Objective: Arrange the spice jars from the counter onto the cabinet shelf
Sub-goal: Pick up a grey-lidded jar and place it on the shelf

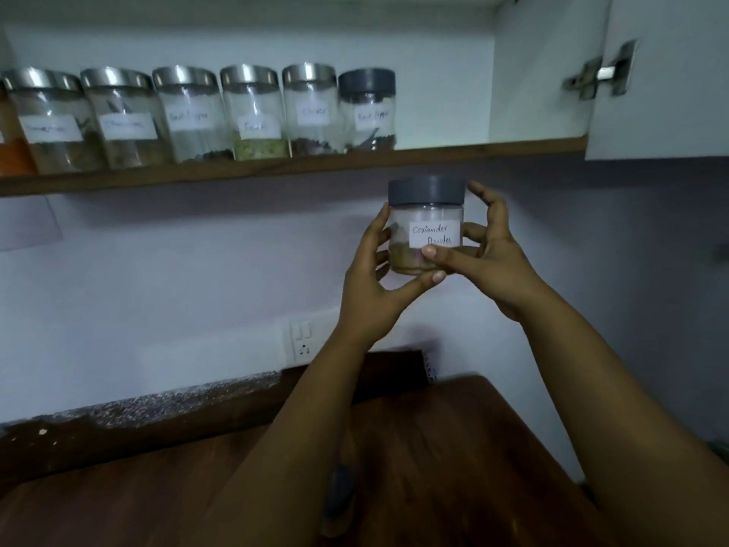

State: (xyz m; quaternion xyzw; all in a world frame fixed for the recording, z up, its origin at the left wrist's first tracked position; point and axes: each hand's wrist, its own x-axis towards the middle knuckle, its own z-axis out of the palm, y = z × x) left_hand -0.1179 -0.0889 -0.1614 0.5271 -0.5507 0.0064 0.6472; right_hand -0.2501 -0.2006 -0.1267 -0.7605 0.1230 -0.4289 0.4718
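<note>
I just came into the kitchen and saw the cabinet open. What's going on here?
A person is putting spice jars away. Both hands, left hand and right hand, hold a grey-lidded jar labelled coriander powder, raised just below the shelf. A row of jars already stands on the shelf, with free space to the right of the last one. The cabinet door is open.

Clear glossy jar (426,227) with matt grey plastic lid, paper label; brushed-metal lids (185,77); wooden shelf (276,167).
</note>
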